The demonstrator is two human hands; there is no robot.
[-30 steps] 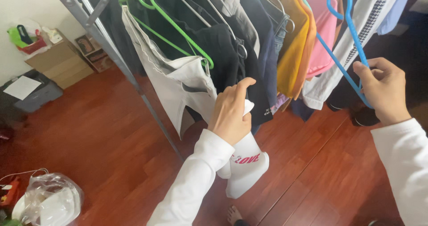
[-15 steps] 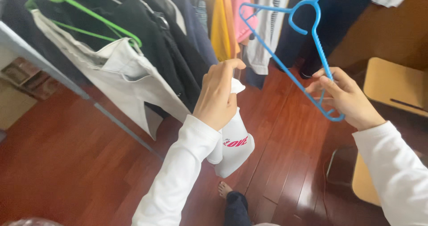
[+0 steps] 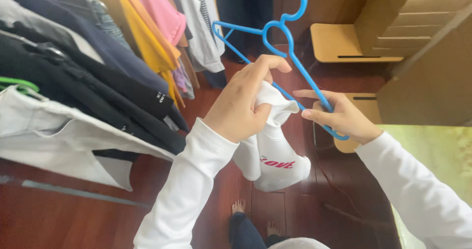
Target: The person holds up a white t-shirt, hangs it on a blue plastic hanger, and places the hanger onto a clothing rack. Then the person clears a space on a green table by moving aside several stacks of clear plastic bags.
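My left hand [image 3: 242, 101] grips the bunched top of a white garment [image 3: 273, 153] with red lettering, which hangs down in front of me. My right hand [image 3: 339, 114] holds a blue plastic hanger [image 3: 287, 42] by its right arm; the hook points up. The two hands are close together, with the hanger's lower bar passing just behind the garment's top edge. Both my sleeves are white.
A rack of hung clothes fills the left: dark garments [image 3: 98, 87], a white one [image 3: 64, 141], yellow [image 3: 142, 37] and pink [image 3: 160, 8] ones. Light wooden stools [image 3: 344, 45] and a wooden cabinet [image 3: 423, 57] stand at the right. My bare feet [image 3: 238, 207] are on the red-brown wood floor.
My view has swung right, away from the rack toward the wooden furniture. The hands have come together, bringing the blue hanger up to the white garment.
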